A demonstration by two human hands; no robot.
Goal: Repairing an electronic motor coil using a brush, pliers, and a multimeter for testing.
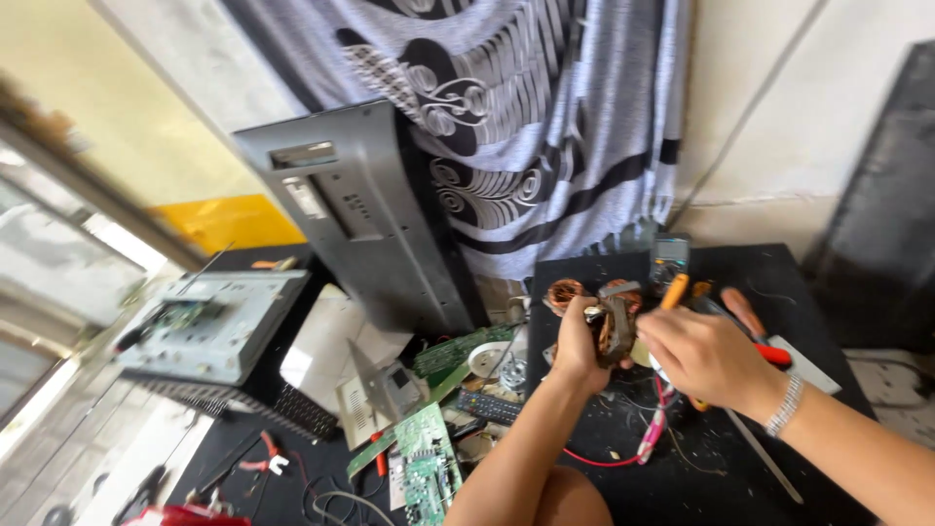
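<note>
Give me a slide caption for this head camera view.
Left hand grips a copper-wound motor part; right hand works it above a cluttered black table.

Left hand (577, 351): fingers curled closed, forearm raised.
Right hand (703, 356): fingers bent, wrist braceleted, palm down.

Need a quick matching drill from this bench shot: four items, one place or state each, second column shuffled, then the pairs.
1. left hand
2. right hand
3. green printed circuit board
4. grey flat-panel television back

A. lies flat on the dark table, left of the arms
B. leans upright against the patterned grey cloth
C. grips a motor part with copper windings
D. reaches to that part from the right, metal bracelet at the wrist

Pairs: 1-C, 2-D, 3-A, 4-B
</note>
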